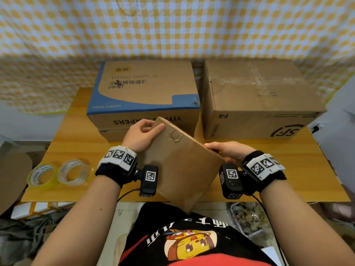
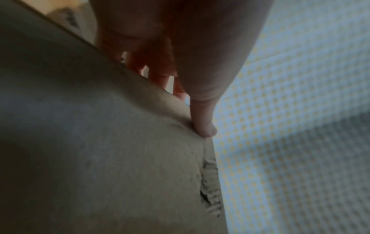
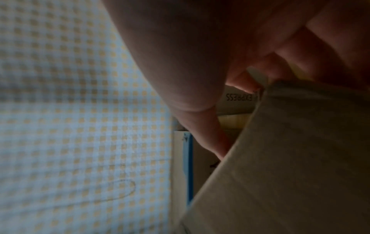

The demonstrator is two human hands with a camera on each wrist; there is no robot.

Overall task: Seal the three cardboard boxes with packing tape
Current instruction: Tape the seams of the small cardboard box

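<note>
I hold a small plain cardboard box [image 1: 178, 166] tilted above the table's front edge, one corner toward my chest. My left hand [image 1: 143, 136] grips its far left side, thumb on top [image 2: 204, 125] and fingers behind. My right hand [image 1: 224, 150] grips its right edge [image 3: 300, 158], thumb on top. A torn patch marks the box's top face [image 1: 177, 136]. Two bigger boxes stand at the back: a blue-trimmed diaper box [image 1: 146, 93] on the left and an SF Express box [image 1: 259, 100] on the right. Two tape rolls lie at front left, a yellowish one [image 1: 41, 176] and a clear one [image 1: 74, 171].
The wooden table [image 1: 76, 131] has bare surface between the tape rolls and the held box. A flat cardboard piece [image 1: 113, 134] lies under the diaper box. A yellow checked cloth [image 1: 172, 25] hangs behind. Clutter sits on the floor on both sides.
</note>
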